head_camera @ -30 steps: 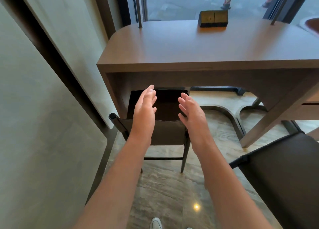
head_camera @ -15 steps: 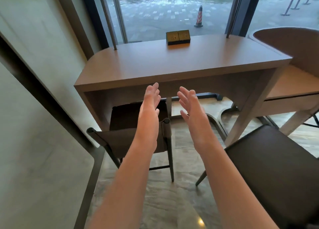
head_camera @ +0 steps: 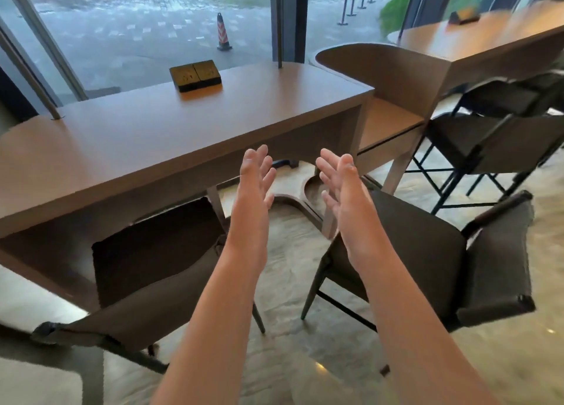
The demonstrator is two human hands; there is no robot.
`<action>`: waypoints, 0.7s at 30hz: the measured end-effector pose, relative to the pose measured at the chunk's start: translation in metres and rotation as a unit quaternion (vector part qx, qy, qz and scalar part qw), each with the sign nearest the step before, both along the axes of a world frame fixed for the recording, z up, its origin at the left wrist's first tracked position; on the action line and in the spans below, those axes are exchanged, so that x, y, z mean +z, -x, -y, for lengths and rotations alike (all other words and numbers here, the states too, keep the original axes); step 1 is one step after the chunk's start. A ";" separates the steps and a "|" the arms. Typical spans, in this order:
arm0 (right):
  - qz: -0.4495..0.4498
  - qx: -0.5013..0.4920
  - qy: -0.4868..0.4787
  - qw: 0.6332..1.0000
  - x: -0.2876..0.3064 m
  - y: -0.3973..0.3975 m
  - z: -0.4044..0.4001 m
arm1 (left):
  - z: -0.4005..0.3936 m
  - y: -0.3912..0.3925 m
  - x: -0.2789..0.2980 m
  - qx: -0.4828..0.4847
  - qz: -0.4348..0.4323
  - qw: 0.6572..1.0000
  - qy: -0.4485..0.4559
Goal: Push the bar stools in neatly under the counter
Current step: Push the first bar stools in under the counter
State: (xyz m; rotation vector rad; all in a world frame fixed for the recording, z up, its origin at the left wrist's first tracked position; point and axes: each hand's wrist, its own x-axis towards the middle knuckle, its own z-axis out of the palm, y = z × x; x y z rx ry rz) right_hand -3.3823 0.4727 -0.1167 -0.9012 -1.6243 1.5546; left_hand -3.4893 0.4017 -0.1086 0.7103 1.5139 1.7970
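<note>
Since half a second ago your view has swung right, bringing the second stool fully into sight. Left of your fingers, the dark brown leather bar stool (head_camera: 152, 261) sits partly tucked beneath the long brown wooden counter (head_camera: 171, 136). Your left hand (head_camera: 253, 184) and right hand (head_camera: 341, 184) hover in the air, fingers straight and slightly spread, holding nothing. Below and right of your right fingers, the second dark leather stool (head_camera: 427, 252) stands clear of the counter's edge, open stone floor (head_camera: 283, 270) between both stools. No writing is readable.
</note>
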 end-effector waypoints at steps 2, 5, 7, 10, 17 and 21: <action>0.002 -0.041 0.002 0.999 -0.004 -0.006 -0.002 | -0.009 -0.002 -0.004 -0.037 0.008 0.999 0.004; 0.008 -0.100 0.000 0.995 -0.009 -0.023 -0.003 | -0.022 -0.014 -0.010 -0.096 0.014 0.995 0.014; -0.002 -0.138 0.001 0.990 -0.011 -0.040 -0.003 | -0.029 -0.028 -0.011 -0.130 0.014 0.991 0.019; -0.015 -0.178 0.007 0.984 -0.010 -0.065 0.000 | -0.036 -0.052 -0.012 -0.170 0.020 0.985 0.012; -0.054 -0.276 0.005 0.960 -0.005 -0.150 0.007 | -0.046 -0.136 -0.005 -0.279 0.011 0.960 0.001; -0.068 -0.332 0.000 0.941 0.006 -0.221 0.019 | -0.050 -0.205 0.006 -0.328 0.012 0.945 -0.004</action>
